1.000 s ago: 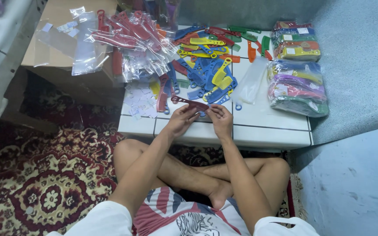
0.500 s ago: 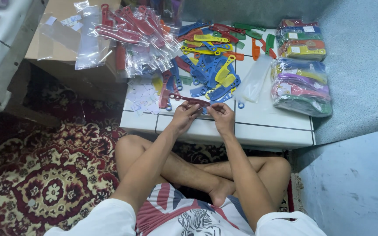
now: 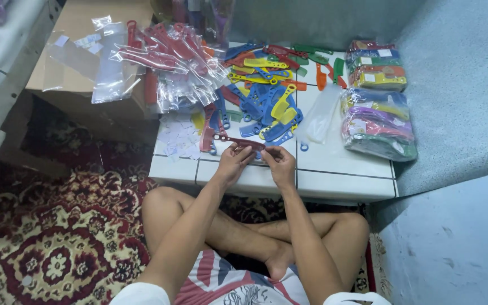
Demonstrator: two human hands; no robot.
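1. My left hand (image 3: 234,162) and right hand (image 3: 278,164) both pinch a dark red comb (image 3: 244,142) between fingertips, holding it just above the near edge of the white tiled platform (image 3: 340,169).
2. Behind it lies a pile of blue and yellow combs (image 3: 266,107).
3. Bagged red combs (image 3: 170,62) sit to the left, and bundled packs (image 3: 377,121) to the right.

Loose combs (image 3: 266,101) on tiled platform (image 3: 340,169), bagged combs (image 3: 170,62) left (bundles (image 3: 377,121) right)

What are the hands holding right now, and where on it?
Both hands grip one dark red comb over the white tiled platform: left hand around its middle, right hand at its right end.
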